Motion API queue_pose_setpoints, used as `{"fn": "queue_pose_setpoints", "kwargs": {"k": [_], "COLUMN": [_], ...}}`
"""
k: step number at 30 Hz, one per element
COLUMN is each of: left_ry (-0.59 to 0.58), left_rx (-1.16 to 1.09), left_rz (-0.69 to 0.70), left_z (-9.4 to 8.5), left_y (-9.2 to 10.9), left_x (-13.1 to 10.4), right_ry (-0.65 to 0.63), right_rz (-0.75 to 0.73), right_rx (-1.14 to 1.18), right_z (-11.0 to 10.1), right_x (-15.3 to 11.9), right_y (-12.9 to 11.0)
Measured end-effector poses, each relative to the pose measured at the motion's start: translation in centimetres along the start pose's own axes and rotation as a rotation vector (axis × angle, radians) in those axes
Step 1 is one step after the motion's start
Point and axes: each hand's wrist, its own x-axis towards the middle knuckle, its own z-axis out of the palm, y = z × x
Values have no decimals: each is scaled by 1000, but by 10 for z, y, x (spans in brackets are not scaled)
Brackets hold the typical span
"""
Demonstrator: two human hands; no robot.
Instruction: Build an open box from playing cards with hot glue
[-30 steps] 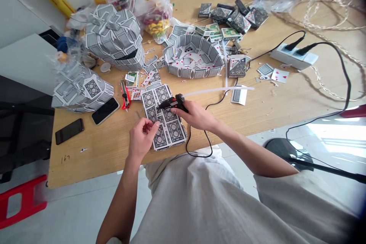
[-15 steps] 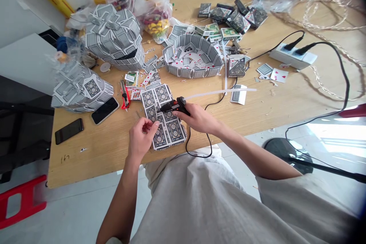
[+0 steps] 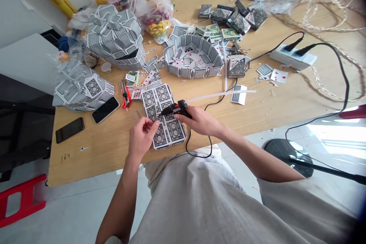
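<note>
A black glue gun (image 3: 177,109) is in my right hand (image 3: 201,121), its nozzle pointing left, low over a panel of playing cards (image 3: 175,129). A long white glue stick (image 3: 220,94) sticks out from the gun's back end. The panel lies at the table's near edge, its patterned card backs facing up in rows. At the panel's left edge my left hand (image 3: 140,137) is closed, thumb and fingers together near the middle cards. Whether it pinches a card's edge there is hidden.
Behind the panel stands a card-walled tray (image 3: 194,71) holding loose cards. Card-built boxes (image 3: 114,38), a red utility knife (image 3: 125,95) and two phones (image 3: 105,109) lie to the left. The gun's black cord (image 3: 211,146) loops near the front edge; a power strip (image 3: 293,56) sits right.
The glue gun and my right hand have shifted very slightly right and down over the card panel. My left hand stays in place.
</note>
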Motion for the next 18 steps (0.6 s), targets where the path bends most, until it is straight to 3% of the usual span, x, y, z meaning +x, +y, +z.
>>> {"fn": "queue_pose_setpoints", "kwargs": {"k": [18], "left_ry": [-8], "left_rx": [-15], "left_rz": [-4], "left_z": [1], "left_y": [-2], "left_x": [0], "right_ry": [-10], "right_rz": [-20], "right_rx": [51], "right_z": [4], "right_x": [-16], "right_y": [0]}}
